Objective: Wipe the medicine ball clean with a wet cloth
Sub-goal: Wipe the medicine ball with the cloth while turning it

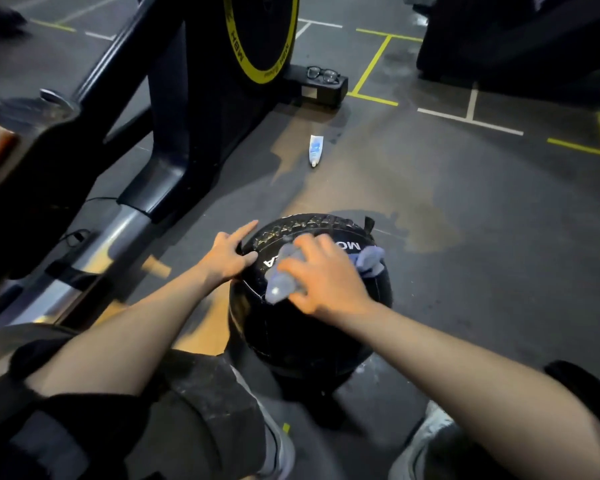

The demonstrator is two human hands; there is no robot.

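Bare forearms, no sleeves past the elbow. Black top (pixel 66 420) at 7 o'clock, dusty dark trousers (pixel 201 403), pale grey shoes (pixel 426 441) at 5 o'clock.

The right hand (pixel 326 275) smears into motion blur and covers the middle of the cloth (pixel 281 282), so its grip can't be read. White lettering on the medicine ball (pixel 302 327) hides partly beneath them, perhaps starting "MO". The exercise machine (pixel 174 109) runs off the frame's top and left.
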